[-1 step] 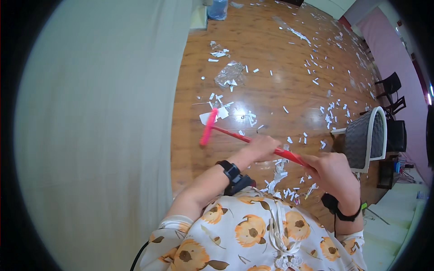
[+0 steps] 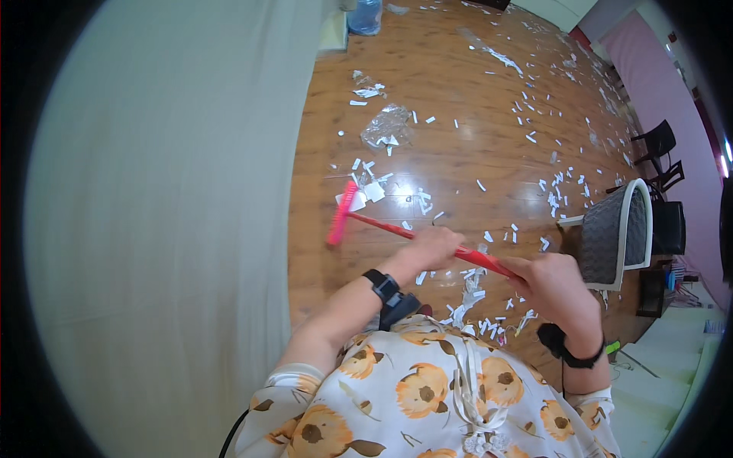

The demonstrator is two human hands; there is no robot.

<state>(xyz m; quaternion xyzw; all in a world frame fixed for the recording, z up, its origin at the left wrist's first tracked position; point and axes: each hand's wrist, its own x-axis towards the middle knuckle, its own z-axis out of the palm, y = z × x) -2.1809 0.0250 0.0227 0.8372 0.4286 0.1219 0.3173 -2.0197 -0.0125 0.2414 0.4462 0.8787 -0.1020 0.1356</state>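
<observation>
1. Head view: the pink broom (image 2: 382,223) runs on a slant, its brush head at centre-left on the wooden floor (image 2: 458,91) among white paper scraps (image 2: 374,189) and its handle sloping down-right.
2. The left hand (image 2: 434,248) is nearer the head, with fingers clenched around the handle.
3. The right hand (image 2: 553,286) is clenched on the handle's upper end.

You stand on a glossy wooden floor (image 2: 458,99) littered with white paper scraps (image 2: 550,191). A pale wall (image 2: 168,214) fills your left; chairs (image 2: 615,233) stand at your right by a pink wall (image 2: 660,84).
</observation>
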